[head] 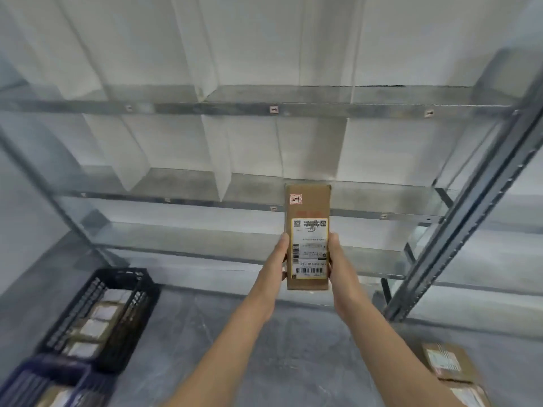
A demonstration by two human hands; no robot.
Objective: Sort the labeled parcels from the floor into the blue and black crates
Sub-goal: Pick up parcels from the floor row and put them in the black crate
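Observation:
I hold a long brown cardboard parcel [307,207] upright at arm's length, its white shipping label and a small red-marked sticker facing me. My left hand [277,261] grips its left edge and my right hand [338,259] grips its right edge, both near the lower half. The black crate [133,306] stands on the floor at the left with several labeled parcels inside. The blue crate [38,377] sits in the bottom left corner, also holding parcels. More labeled parcels [449,367] lie on the floor at the bottom right.
A metal shelving rack [264,108] with bare shelves fills the view ahead, against a white wall. Its dark upright post [458,230] slants down at the right. Grey concrete floor [293,348] lies between the crates and the loose parcels.

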